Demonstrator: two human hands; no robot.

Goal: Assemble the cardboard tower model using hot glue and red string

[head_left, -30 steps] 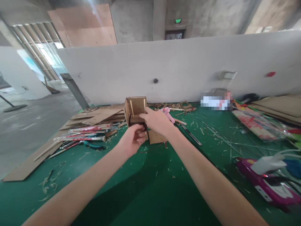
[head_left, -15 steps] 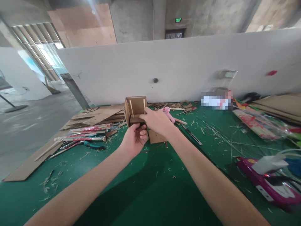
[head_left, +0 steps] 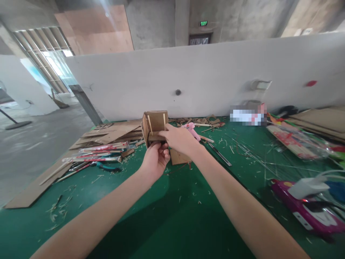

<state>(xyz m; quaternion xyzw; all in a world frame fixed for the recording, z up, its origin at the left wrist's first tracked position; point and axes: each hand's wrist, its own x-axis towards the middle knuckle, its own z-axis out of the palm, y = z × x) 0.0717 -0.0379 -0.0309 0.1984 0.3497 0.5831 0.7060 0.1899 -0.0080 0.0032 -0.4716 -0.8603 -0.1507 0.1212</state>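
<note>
An open-fronted cardboard box [head_left: 158, 116] stands in front of me at the far side of the table. Two thin wooden sticks [head_left: 150, 126] rise inside it from a small cardboard strip [head_left: 156, 136] that lies across its front. From below, my left hand [head_left: 155, 160] is closed with curled fingers against the underside of that strip. My right hand [head_left: 179, 139] pinches the strip's right end beside the right-hand stick; its fingertips are partly hidden. Behind my right wrist lies a pink glue gun [head_left: 192, 130], and a flat cardboard piece [head_left: 179, 157] rests below the hand.
Cardboard sheets [head_left: 115, 130], wrapped packs [head_left: 99, 149] and teal-handled pliers [head_left: 106, 167] lie on the left. A utility knife [head_left: 221, 155] is at right, with a purple power strip [head_left: 309, 212] and cables nearer me. Shavings dot the green table [head_left: 172, 223]; a white partition [head_left: 134, 82] stands behind.
The strip and its sticks have shifted slightly left inside the box. My left fingers have moved a little further up under the strip, and my right fingertips have followed it left.
</note>
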